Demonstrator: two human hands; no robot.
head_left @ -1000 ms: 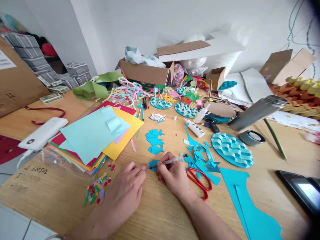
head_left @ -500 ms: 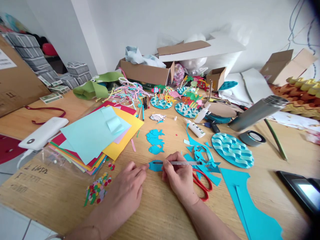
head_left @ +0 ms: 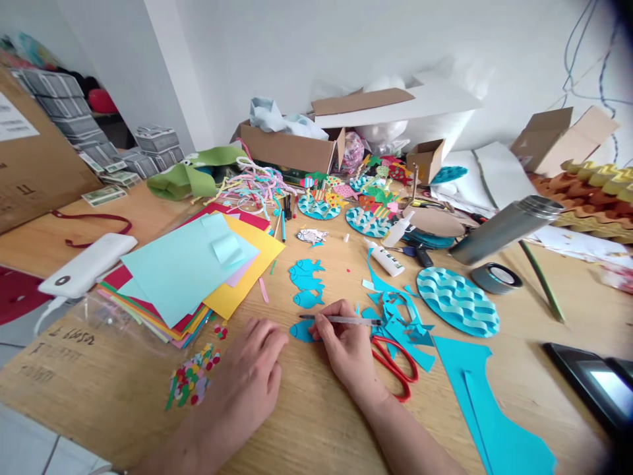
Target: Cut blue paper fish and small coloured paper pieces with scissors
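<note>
My right hand (head_left: 346, 346) pinches a thin clear pen (head_left: 346, 320) that lies almost level, its tip at a small blue paper fish (head_left: 301, 331) on the wooden table (head_left: 316, 422). Just left of the fish rests my left hand (head_left: 252, 369), fingers loosely curled on the table with nothing seen in them, fingertips close to the fish. Three more blue paper fish (head_left: 305, 280) lie a little farther back. Red-handled scissors (head_left: 395, 363) lie right of my right hand among blue paper scraps (head_left: 400, 323).
A stack of coloured paper sheets (head_left: 192, 270) and a white power bank (head_left: 86, 264) lie at left, confetti (head_left: 190, 381) near the front. A glue bottle (head_left: 386, 256), a blue wavy disc (head_left: 457, 301), tape roll (head_left: 496, 277), metal flask (head_left: 504, 227), large blue sheet (head_left: 494, 422), phone (head_left: 593, 386) and cardboard boxes (head_left: 291, 148) surround the work spot.
The pen has swung from slanting upward to nearly level, and my right hand has shifted slightly. My left hand has drawn back a little from the fish. The view dipped slightly.
</note>
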